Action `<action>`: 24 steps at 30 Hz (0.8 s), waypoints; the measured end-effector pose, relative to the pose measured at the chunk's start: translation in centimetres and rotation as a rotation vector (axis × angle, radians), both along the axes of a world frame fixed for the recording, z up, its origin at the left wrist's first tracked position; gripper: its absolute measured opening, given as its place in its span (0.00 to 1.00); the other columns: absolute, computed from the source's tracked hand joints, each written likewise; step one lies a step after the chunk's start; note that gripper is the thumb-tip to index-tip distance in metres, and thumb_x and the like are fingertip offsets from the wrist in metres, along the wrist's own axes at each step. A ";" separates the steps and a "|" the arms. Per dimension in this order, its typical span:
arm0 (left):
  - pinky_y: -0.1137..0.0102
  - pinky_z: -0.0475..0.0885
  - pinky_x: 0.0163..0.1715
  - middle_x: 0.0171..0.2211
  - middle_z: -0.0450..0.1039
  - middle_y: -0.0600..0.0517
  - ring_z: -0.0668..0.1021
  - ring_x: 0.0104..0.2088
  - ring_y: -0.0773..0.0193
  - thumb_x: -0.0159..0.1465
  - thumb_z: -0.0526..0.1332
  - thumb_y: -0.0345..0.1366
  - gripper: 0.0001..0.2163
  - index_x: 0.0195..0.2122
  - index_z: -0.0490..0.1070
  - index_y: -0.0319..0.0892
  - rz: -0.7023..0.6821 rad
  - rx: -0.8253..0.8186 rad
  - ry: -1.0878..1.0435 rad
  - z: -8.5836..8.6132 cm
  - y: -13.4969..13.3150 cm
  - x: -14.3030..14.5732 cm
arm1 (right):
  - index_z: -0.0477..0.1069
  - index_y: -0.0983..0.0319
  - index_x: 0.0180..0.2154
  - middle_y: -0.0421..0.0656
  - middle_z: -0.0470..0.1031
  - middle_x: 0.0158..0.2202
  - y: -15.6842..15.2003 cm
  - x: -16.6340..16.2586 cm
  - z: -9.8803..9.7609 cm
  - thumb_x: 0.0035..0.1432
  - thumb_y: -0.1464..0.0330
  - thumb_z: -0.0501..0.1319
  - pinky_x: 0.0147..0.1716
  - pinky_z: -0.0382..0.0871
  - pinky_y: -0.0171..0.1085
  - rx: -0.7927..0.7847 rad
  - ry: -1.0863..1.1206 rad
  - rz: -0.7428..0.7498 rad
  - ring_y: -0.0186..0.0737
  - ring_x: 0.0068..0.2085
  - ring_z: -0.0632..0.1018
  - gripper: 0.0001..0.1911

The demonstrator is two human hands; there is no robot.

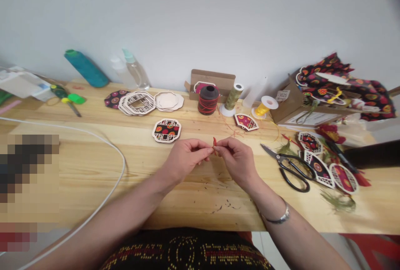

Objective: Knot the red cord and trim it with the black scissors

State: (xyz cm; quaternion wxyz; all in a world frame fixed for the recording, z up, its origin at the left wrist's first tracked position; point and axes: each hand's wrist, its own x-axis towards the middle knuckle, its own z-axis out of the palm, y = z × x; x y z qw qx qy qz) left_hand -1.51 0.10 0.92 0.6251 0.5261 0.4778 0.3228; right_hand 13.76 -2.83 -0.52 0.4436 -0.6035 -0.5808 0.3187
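My left hand [188, 155] and my right hand [236, 157] meet over the middle of the table, thumbs and forefingers pinched. Between the fingertips of both hands is a short piece of red cord [214, 141], its upper end sticking up. How it is looped or knotted is too small to make out. Just beyond my left hand lies a wooden lattice frame piece [166, 131] with patterned dark fabric in it. Behind the hands stands a spool of dark red cord [208, 100]. A fan-shaped fabric piece [246, 122] lies past my right hand.
Black-handled scissors [292, 168] lie right of my right hand, beside several framed fabric pieces [318, 169]. A cardboard box [292, 103] holds fabric at the back right. A white cable [123, 159] curves across the left. Yellow thread [266, 105] and stacked wooden frames [139, 103] stand farther back.
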 end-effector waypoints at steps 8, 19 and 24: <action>0.68 0.73 0.36 0.33 0.77 0.47 0.77 0.35 0.64 0.59 0.57 0.25 0.07 0.31 0.74 0.40 0.006 0.979 0.338 -1.0 -0.9 -0.1 | 0.74 0.62 0.25 0.38 0.70 0.19 0.4 0.0 -0.2 0.51 0.66 0.62 0.23 0.61 0.32 -0.209 0.258 0.024 0.31 0.22 0.68 0.07; 0.66 0.74 0.40 0.36 0.75 0.46 0.76 0.39 0.62 0.61 0.56 0.24 0.08 0.37 0.72 0.39 -0.024 1.288 0.507 -1.7 -0.8 -0.4 | 0.75 0.62 0.27 0.39 0.72 0.20 0.4 0.0 -0.1 0.50 0.64 0.62 0.21 0.61 0.32 -0.222 0.255 0.045 0.32 0.22 0.68 0.08; 0.66 0.73 0.41 0.36 0.74 0.44 0.75 0.39 0.62 0.59 0.56 0.23 0.08 0.37 0.72 0.35 -0.040 1.258 0.463 -1.6 -1.0 -0.4 | 0.73 0.62 0.26 0.38 0.71 0.20 0.4 0.1 0.1 0.50 0.65 0.61 0.22 0.61 0.32 -0.212 0.227 0.061 0.32 0.22 0.67 0.07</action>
